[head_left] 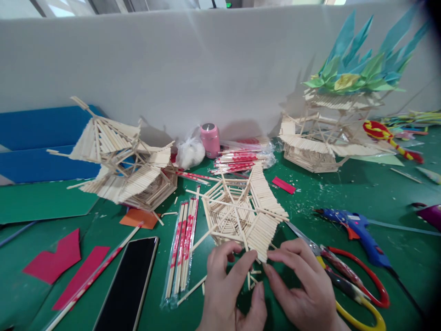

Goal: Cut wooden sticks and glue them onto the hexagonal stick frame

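Observation:
A hexagonal roof frame of wooden sticks [241, 211] lies on the green table in front of me. My left hand [229, 287] pinches its near edge, thumb and fingers closed on the sticks. My right hand [303, 287] meets it from the right, its fingertips pressed together on the same near corner of the stick frame. A few loose short sticks [253, 278] lie under my hands.
A packet of chopsticks [181, 248] and a black phone [127, 285] lie to the left. Scissors [347, 276] and a blue glue gun [358, 230] lie right. Two finished stick models [120, 161] [320, 138], a pink jar [210, 139] and red paper pieces [55, 262] surround them.

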Available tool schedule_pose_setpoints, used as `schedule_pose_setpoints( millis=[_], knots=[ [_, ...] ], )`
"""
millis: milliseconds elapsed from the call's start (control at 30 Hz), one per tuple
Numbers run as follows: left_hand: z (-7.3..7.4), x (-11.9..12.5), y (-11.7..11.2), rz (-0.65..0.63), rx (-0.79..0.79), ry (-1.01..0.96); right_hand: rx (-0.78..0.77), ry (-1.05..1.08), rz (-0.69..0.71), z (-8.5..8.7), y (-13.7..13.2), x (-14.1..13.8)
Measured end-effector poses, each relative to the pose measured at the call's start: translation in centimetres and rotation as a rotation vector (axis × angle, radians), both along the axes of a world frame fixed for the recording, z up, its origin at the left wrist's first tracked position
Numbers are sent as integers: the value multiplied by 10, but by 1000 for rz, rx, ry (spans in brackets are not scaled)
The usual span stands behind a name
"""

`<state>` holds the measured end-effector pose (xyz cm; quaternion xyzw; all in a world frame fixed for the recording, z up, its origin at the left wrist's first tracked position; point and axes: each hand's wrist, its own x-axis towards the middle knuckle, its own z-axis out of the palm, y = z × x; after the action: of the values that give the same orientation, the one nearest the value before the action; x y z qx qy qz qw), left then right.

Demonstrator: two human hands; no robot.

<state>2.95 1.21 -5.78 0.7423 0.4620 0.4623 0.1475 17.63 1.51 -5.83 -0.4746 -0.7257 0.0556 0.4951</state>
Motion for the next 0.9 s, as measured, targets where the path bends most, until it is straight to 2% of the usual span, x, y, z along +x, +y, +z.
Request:
schedule_pose_setpoints(
  millis=[200, 300, 433, 633, 900],
  knots=[
    [13, -5, -2, 19, -85, -93, -8, -1, -8, 3, 1, -1],
    [17, -8, -1, 9, -103, -60, -8, -1, -13, 3, 1, 0],
    [14, -9, 1, -38, -81, 38, -10, -3, -4, 1, 0, 1],
    [5, 1, 2, 0, -12, 22, -10, 0, -5, 1, 0, 0],
    [2, 1, 3, 15, 36, 19, -19, -10, -7, 1, 0, 0]
  ],
)
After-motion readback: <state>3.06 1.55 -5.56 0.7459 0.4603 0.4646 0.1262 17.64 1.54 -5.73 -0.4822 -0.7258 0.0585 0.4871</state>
